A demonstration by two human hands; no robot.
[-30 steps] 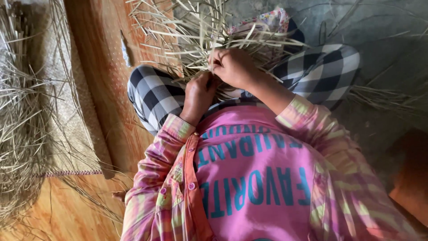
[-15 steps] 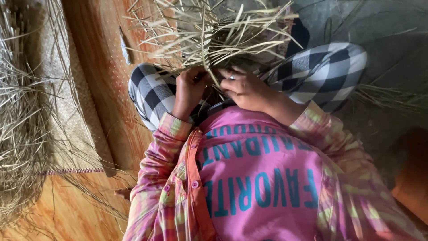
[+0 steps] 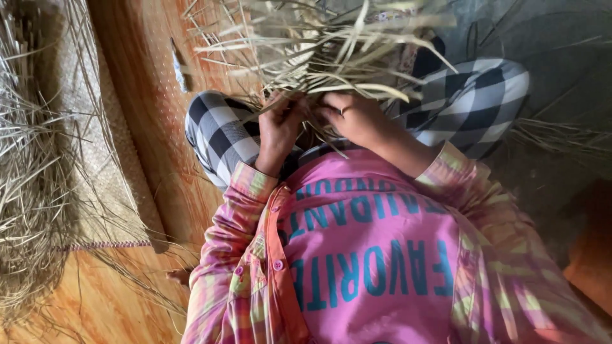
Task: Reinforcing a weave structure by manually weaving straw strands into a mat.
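A bundle of pale dried straw strips point(image 3: 319, 48) fans out over my lap, above my knees in black-and-white checked trousers. My left hand point(image 3: 278, 130) grips the strips at the bundle's base, fingers closed round them. My right hand point(image 3: 357, 118), a ring on one finger, pinches strips just beside it. Both hands meet at the base of the bundle, almost touching. My pink shirt and checked overshirt fill the lower frame.
A woven straw mat point(image 3: 76, 159) with long loose ends lies at the left on the orange patterned floor point(image 3: 146, 95). A small white-and-blue object point(image 3: 180, 71) lies on the floor near my left knee. More loose straw point(image 3: 561, 137) trails at the right over grey ground.
The straw bundle has spread wider and lower over my lap. Both hands have come down from the raised position and closed together at the bundle's base.
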